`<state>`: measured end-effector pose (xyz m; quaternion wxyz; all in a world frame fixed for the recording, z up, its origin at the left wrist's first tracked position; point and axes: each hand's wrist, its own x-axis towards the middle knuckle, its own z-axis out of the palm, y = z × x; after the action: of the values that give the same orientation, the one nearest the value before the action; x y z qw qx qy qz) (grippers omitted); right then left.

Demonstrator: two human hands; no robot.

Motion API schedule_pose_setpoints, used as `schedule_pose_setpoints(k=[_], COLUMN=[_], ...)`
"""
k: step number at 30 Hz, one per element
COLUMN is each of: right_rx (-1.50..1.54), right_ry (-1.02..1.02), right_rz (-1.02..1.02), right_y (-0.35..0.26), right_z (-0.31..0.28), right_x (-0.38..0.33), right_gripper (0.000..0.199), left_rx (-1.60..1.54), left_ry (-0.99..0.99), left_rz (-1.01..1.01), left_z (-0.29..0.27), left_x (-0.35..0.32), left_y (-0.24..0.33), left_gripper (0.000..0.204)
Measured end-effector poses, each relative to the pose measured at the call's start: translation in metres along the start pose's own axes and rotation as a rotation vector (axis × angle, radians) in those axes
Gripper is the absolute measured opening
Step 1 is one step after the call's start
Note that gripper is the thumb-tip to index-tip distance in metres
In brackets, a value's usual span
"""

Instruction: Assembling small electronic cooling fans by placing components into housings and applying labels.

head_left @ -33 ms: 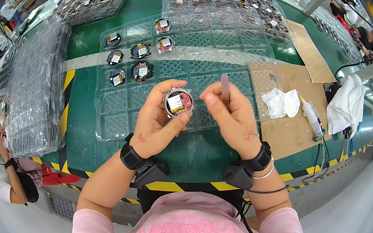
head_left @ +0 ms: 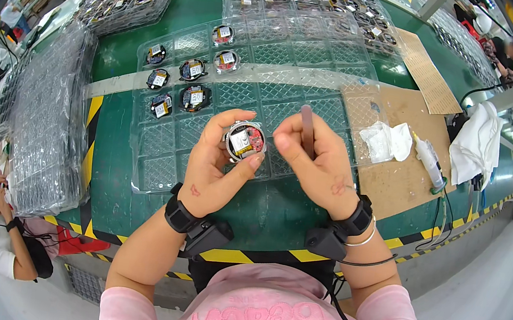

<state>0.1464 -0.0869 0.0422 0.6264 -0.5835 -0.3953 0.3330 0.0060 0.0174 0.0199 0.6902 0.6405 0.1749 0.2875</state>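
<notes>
My left hand [head_left: 216,171] pinches a round watch module [head_left: 245,141] between thumb and fingers. The module has a silver rim, a white-labelled battery and a red circuit area, and it faces up. Just right of it, my right hand [head_left: 319,165] is closed around a thin, flat, brownish stick [head_left: 307,131], whose rounded end points away from me. The stick and the module do not touch. Beneath both hands lies a clear plastic compartment tray [head_left: 155,169]. Several similar round modules, such as a dark-rimmed one [head_left: 194,98], sit in its left compartments.
Stacked clear trays [head_left: 50,126] stand at the left. More trays full of modules [head_left: 316,3] fill the back. To the right, a brown board [head_left: 389,184] carries crumpled white tissue [head_left: 385,142] and a glue syringe [head_left: 430,162]. A white cloth [head_left: 475,147] lies beyond. Another person [head_left: 6,243] works at far left.
My right hand has shifted very slightly, and the stick leans a little more to the left. My left hand and the module stay in place.
</notes>
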Motion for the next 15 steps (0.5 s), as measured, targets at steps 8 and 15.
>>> schedule_pose_setpoints(k=[8, 15], right_rx=[-0.383, -0.41], right_ry=[-0.122, -0.134], right_rz=[-0.215, -0.321], right_y=[-0.005, 0.001], right_z=[0.01, 0.006], right_x=[0.0, 0.003], right_gripper=[0.026, 0.026], left_rx=[0.46, 0.34], left_ry=[-0.039, -0.066], left_rz=[0.214, 0.283], left_z=[-0.004, 0.001], left_x=[-0.005, -0.002], left_y=[-0.013, -0.012], left_gripper=[0.048, 0.047])
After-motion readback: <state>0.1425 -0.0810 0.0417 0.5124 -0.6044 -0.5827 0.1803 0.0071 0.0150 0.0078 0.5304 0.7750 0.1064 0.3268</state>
